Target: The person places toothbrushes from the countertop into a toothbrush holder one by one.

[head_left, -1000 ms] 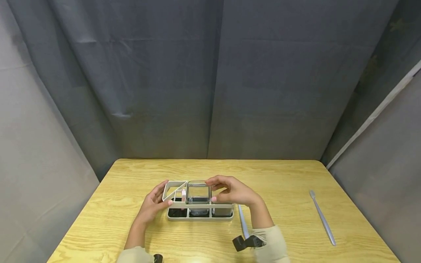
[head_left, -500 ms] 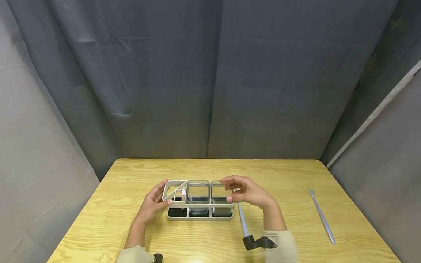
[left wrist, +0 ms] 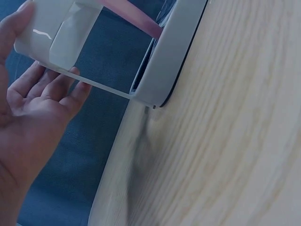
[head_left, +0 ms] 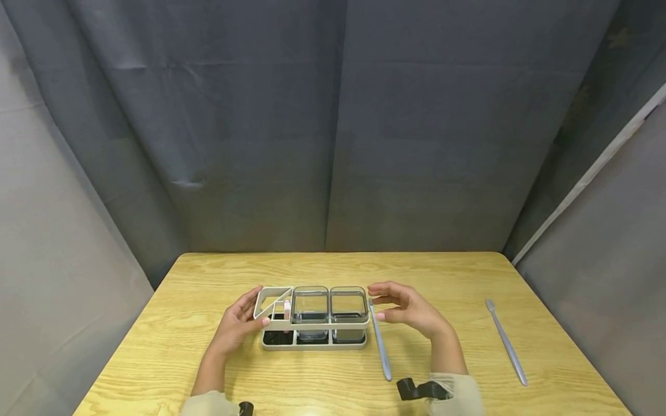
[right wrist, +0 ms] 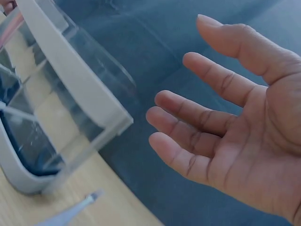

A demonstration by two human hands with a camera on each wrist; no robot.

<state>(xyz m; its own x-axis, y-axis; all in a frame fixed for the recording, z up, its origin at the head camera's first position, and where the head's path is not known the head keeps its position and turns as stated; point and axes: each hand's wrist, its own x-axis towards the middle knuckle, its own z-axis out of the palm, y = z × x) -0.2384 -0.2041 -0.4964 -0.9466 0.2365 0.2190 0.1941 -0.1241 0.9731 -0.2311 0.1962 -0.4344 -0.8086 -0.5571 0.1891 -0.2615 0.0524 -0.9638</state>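
Left hand: the left hand (head_left: 236,326) sits at the left end of the organiser rack (head_left: 312,332), thumb on the near side and fingers round the far side of its top rail. The left wrist view (left wrist: 33,108) adds that the fingers are only gently bent and lie along the underside of the rail's white corner; a firm grip cannot be told, it reads as a steadying touch.
Rack: grey frame with a dark base, standing upright on the tabletop (head_left: 333,381) a little left of centre. The left compartment is triangular at the top and holds a pink item (head_left: 287,308), seen in the left wrist view only as a pink strip; what it is cannot be told.
Clear cups: two square clear cups (head_left: 329,307) stand side by side in the middle and right compartments. The right wrist view (right wrist: 89,108) shows the transparent wall of the end cup under the rail, which the head view does not resolve.
Near toothbrush: a grey toothbrush (head_left: 380,344) lies flat just right of the rack, head away from the person; its tip alone enters the right wrist view.
Right hand: the right hand (head_left: 408,312) hovers just right of the rack, off it. The right wrist view (right wrist: 225,127) shows the palm bare, fingers loosely spread, holding nothing.
Far toothbrush: a second toothbrush (head_left: 506,342) lies well apart near the tabletop's right edge, head view only.
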